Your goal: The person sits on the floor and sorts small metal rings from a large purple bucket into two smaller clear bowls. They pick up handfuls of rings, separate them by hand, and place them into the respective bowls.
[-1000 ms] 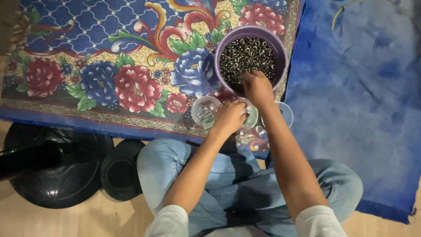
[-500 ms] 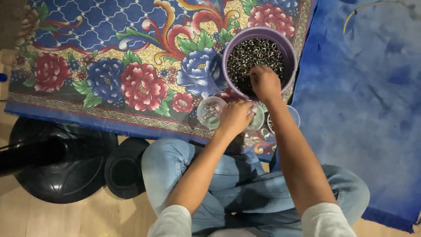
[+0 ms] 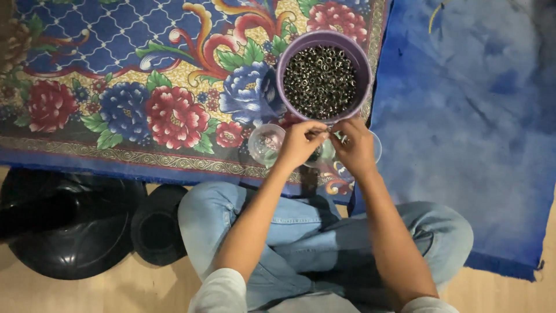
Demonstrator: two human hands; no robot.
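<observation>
Metal rings, small and dark, filled the purple bowl (image 3: pixel 324 43) just beyond my fingertips. My left hand (image 3: pixel 300 141) had its fingers pressed together at the tips, pinching something too small for me to make out, and my right hand (image 3: pixel 354 145) met it fingertip to fingertip, its fingers curled in the same way. Whether either pinch truly held a ring, I could not tell. Both hands hovered over clear plastic cups: one cup (image 3: pixel 265 143) stood just left of my left hand, with a few small bits in its bottom, and another cup (image 3: pixel 376 145) showed past my right hand, mostly hidden by it. Bowl and cups stood on a flowered rug (image 3: pixel 145 87), near its edge. To the right lay a blue mat (image 3: pixel 463 116). My crossed legs in jeans (image 3: pixel 301 232) were below, and a black fan base (image 3: pixel 63 226) sat on the wooden floor at my left.
</observation>
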